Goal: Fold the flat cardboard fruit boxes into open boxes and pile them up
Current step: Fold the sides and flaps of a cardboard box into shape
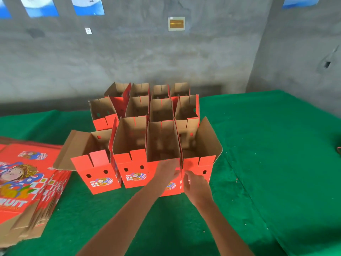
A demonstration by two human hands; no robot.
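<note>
On the green-covered desk [258,145], far left: stack of flat red fruit boxes [24,183], printed faces up, overhanging the near edge. Just right of it, front row of four folded open boxes, side by side: leftmost box [96,169] with one brown flap splayed outward to the left, second box [129,163] upright, third box [163,145], then fourth box [198,159] with a tall flap raised on its right. Behind, two more rows of open boxes [147,102] toward the grey wall [166,58]. Left hand [168,169] against third box's red front near the top edge, grip state cannot tell through blur. Right hand [196,183] at fourth box's front left corner, fingers loosely curled, touching the cardboard, not plainly clasping.
</note>
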